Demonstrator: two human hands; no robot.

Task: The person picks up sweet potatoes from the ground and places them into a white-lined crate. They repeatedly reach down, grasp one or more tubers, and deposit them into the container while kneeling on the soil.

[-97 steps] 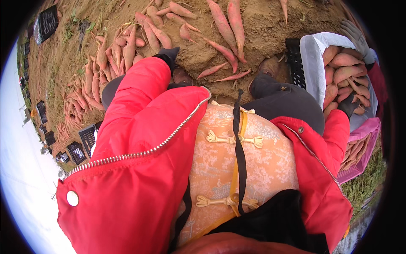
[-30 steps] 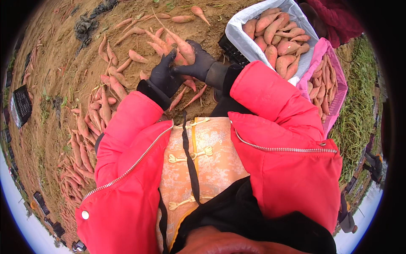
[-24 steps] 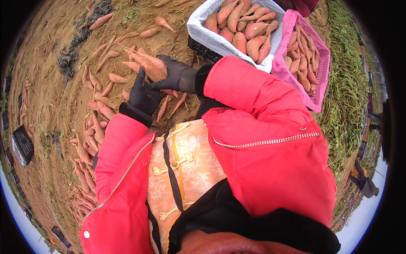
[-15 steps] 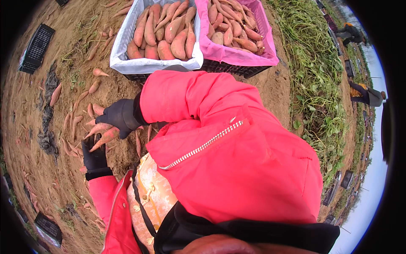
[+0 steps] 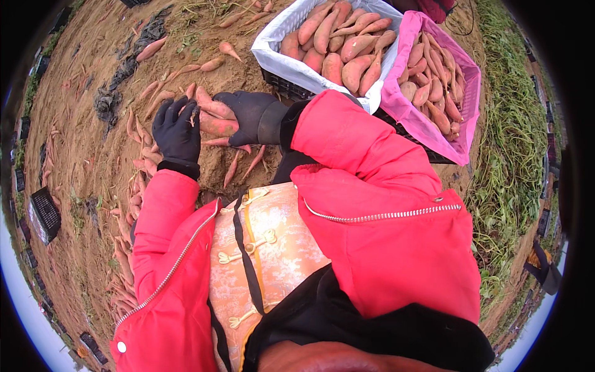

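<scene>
We are now gripping two sweet potatoes [image 5: 214, 118] in the right hand [image 5: 248, 118], fingers wrapped round them, the left hand [image 5: 176, 130] spreading wide beside them, having swung back from the lined crate [image 5: 279, 56]

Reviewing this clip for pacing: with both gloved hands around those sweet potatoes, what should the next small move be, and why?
Probably lift the bundle and swing it right, toward the white-lined crate. The right hand already grips the sweet potatoes above the soil, and the left hand steadies their other end with fingers spread. That crate stands just beyond the right wrist and already holds a pile of the same roots.
</scene>
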